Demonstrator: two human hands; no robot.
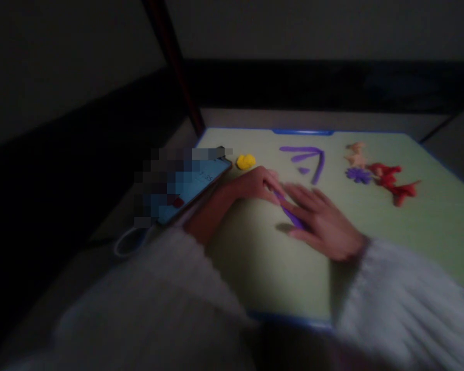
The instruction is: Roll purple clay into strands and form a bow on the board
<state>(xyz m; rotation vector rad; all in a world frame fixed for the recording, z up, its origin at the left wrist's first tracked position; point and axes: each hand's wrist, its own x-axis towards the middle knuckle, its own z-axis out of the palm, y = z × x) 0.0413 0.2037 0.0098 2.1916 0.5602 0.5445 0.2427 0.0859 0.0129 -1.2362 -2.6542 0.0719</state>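
Observation:
A purple modelling-clay strip (293,213) lies slantwise on the light board (270,268) between my hands. My left hand (258,184) has its fingers closed around the strip's far end. My right hand (327,221) lies over the near part, with its fingers stretched out and apart; motion blurs it slightly. Farther back, more purple clay strips (319,167) form an angled shape, with a small purple piece (303,170) beside them. A yellow clay lump (246,161) sits just beyond my left hand.
On the right of the board are a beige clay piece (356,154), a purple spiky clay piece (358,175) and red clay pieces (394,183). A lit phone (195,188) with a white cable (127,245) lies at the left edge. The surroundings are dark.

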